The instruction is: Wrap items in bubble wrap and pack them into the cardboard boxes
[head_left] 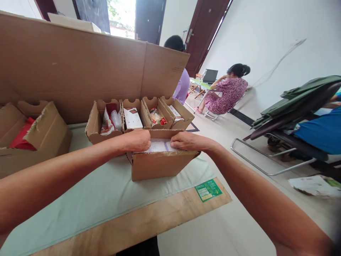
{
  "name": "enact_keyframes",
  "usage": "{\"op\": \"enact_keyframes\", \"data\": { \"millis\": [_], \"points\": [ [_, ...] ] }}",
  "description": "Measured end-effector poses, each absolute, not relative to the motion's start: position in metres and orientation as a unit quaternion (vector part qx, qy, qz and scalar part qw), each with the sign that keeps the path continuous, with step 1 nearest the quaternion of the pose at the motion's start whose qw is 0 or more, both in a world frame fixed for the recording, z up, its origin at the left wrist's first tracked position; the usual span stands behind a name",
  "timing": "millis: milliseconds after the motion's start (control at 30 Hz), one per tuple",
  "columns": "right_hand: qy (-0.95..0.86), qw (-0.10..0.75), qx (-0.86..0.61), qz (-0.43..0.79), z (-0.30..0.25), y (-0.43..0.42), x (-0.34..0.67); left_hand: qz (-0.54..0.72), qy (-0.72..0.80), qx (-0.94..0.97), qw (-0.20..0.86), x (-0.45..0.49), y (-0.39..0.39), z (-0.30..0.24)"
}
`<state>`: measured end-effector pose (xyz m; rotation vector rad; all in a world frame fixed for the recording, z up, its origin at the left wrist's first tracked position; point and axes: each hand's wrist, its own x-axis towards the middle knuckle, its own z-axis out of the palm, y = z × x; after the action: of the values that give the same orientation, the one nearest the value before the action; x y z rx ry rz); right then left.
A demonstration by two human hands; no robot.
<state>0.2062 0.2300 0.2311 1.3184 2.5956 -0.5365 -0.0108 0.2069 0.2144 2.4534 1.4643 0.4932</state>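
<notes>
A small open cardboard box (pixel 160 165) stands on the pale green table cover (pixel 101 192), with white packaged goods (pixel 160 145) showing inside. My left hand (pixel 137 140) is curled over the box's upper left edge, its fingers tucked down inside. At the upper right edge, my right hand (pixel 188 141) has its fingers bent onto the contents. Both hands reach forward from the near side and nearly meet over the box.
Three filled open boxes (pixel 106 122) (pixel 132 119) (pixel 162 115) line up behind it, before a tall cardboard sheet (pixel 80 67). Another box (pixel 34 135) sits at left. Two seated people (pixel 226 90) are beyond. A folded cot (pixel 298 117) stands at right.
</notes>
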Motion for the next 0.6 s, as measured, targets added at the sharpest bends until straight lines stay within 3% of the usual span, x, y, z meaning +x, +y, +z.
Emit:
{"op": "enact_keyframes", "data": {
  "millis": [67,133,267,333,500,600],
  "points": [
    [0.88,0.059,0.425,-0.202,0.231,0.231,0.209,0.113,0.484,0.856,0.139,-0.013,0.207,0.22],
    [0.877,-0.034,0.442,-0.182,0.237,0.219,0.224,0.109,0.487,0.855,0.14,-0.026,0.195,0.228],
    [0.762,-0.294,0.573,-0.075,0.229,0.174,0.277,0.283,0.564,0.765,0.125,-0.07,0.138,0.215],
    [0.69,-0.384,0.605,-0.103,0.204,0.156,0.299,0.367,0.599,0.695,0.153,-0.086,0.11,0.185],
    [0.64,-0.42,0.539,-0.351,0.12,0.151,0.283,0.376,0.578,0.659,0.302,-0.07,0.099,0.097],
    [0.615,-0.446,0.528,-0.379,0.091,0.152,0.255,0.429,0.536,0.637,0.351,-0.039,0.113,0.075]
  ]
}}
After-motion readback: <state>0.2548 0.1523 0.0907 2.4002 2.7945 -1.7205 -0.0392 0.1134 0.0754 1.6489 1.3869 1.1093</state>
